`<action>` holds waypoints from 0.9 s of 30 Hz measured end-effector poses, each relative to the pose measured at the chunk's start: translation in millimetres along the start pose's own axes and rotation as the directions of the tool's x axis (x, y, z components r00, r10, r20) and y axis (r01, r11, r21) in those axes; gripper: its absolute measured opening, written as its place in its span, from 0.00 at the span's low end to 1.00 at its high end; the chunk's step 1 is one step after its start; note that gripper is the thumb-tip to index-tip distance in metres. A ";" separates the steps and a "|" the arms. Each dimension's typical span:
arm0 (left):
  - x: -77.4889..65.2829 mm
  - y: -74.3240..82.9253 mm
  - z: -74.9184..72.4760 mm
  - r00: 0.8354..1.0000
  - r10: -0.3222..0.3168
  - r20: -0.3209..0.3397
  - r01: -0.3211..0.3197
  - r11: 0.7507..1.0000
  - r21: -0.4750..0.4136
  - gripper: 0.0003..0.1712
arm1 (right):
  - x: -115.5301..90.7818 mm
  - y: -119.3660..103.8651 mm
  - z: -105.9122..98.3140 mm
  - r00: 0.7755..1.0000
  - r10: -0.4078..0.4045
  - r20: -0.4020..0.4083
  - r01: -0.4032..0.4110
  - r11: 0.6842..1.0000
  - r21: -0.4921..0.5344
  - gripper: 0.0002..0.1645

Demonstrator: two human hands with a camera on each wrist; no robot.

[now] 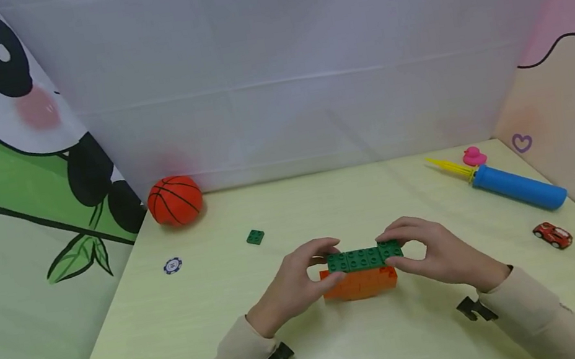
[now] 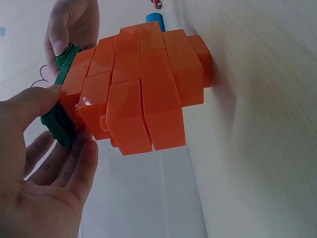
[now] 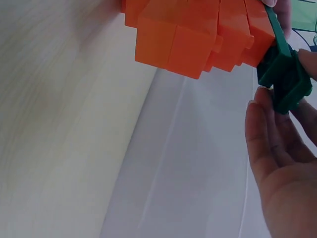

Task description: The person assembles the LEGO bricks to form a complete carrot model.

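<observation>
A build of stacked orange toy bricks (image 1: 361,286) stands on the table in front of me, stepped in rows. Along its top runs a strip of flat green bricks (image 1: 359,260). My left hand (image 1: 293,279) grips the strip's left end between thumb and fingers. At the right end, a small green studded brick (image 1: 389,248) sits slightly higher, overlapping the strip; my right hand (image 1: 443,252) pinches it. In the right wrist view this small brick (image 3: 293,88) juts out past the strip. Whether it is pressed fully down, I cannot tell.
Another small green brick (image 1: 254,237) lies behind, left of the build. Further left are a poker chip (image 1: 172,265) and an orange basketball (image 1: 175,201). On the right lie a blue-and-yellow pump (image 1: 517,186), a pink duck (image 1: 474,156) and a red toy car (image 1: 553,235).
</observation>
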State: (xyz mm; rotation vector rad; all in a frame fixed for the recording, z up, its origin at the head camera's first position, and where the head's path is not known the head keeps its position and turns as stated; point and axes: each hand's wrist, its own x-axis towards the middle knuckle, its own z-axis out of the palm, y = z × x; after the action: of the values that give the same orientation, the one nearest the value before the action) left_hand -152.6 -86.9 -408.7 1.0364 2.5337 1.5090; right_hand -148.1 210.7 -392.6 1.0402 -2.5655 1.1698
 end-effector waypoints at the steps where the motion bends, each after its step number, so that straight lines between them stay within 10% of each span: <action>1: 0.2 -0.3 0.3 1.000 -0.001 0.001 0.001 1.000 -0.002 0.30 | 0.0 0.4 1.2 1.000 0.002 0.008 -0.002 1.000 0.016 0.20; 14: 3.0 -1.6 -4.7 1.000 -0.003 0.026 0.003 1.000 0.010 0.31 | 3.2 3.5 6.4 0.996 0.075 0.054 -0.082 0.986 0.143 0.20; 20: 10.5 -23.1 -41.0 0.996 -0.093 0.000 0.093 0.990 0.105 0.33 | 2.3 2.3 7.2 0.991 0.112 0.069 -0.120 0.984 0.131 0.21; 27: 25.6 -83.8 -101.1 0.938 -0.345 -0.044 0.338 0.871 0.357 0.28 | 1.4 1.1 9.2 0.988 0.133 0.076 -0.143 0.981 0.134 0.22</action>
State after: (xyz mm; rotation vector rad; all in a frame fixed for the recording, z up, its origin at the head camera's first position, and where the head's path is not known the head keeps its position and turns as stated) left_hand -250.6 -177.8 -412.8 0.5639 2.8497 0.9622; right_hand -148.4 204.0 -399.1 0.9567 -2.6787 1.3889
